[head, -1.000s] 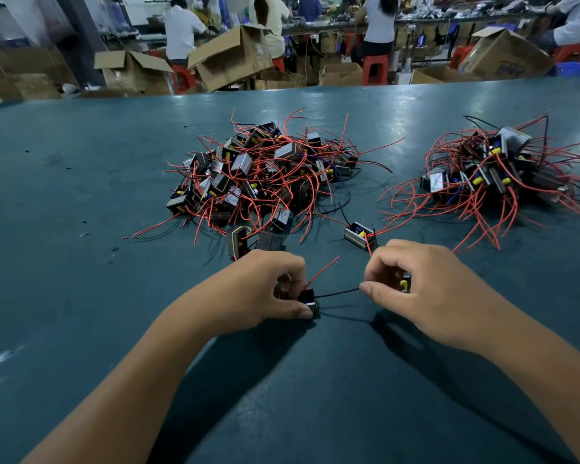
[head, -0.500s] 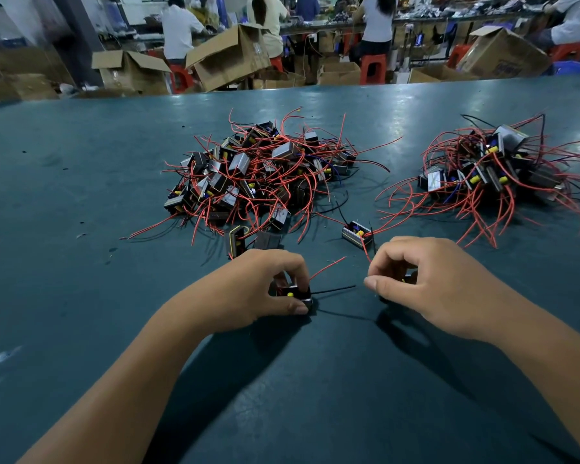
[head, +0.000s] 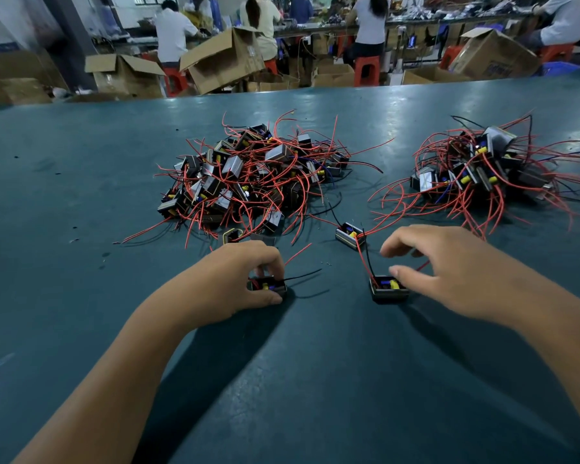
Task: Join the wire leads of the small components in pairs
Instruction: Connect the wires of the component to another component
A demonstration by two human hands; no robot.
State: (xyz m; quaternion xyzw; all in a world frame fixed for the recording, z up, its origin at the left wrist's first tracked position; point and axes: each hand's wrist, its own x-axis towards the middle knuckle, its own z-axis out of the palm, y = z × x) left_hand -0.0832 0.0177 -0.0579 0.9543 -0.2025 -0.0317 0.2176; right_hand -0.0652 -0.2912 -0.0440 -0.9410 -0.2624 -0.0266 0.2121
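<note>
Head view: right hand point(head: 449, 272) now opened, fingers spread just beside its component point(head: 389, 288), released onto table point(head: 81, 195); black lead point(head: 302, 274) no longer bridging. Left hand point(head: 245, 276) still pinching second component point(head: 267, 286). Pair apparently unjoined; regrasp probably needed.

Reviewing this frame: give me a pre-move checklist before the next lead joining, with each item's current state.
1. Left hand grips the small black component under it: ok.
2. Right hand has a hold on the black component with yellow and blue parts: not ok; fingers spread, thumb only beside it.
3. Black lead of the left component free and reachable: ok.
4. Leads of the two components joined: not ok, a gap separates them.
5. Lead ends stripped: cannot tell.
6. Bare teal table in front of the hands: ok.
</note>
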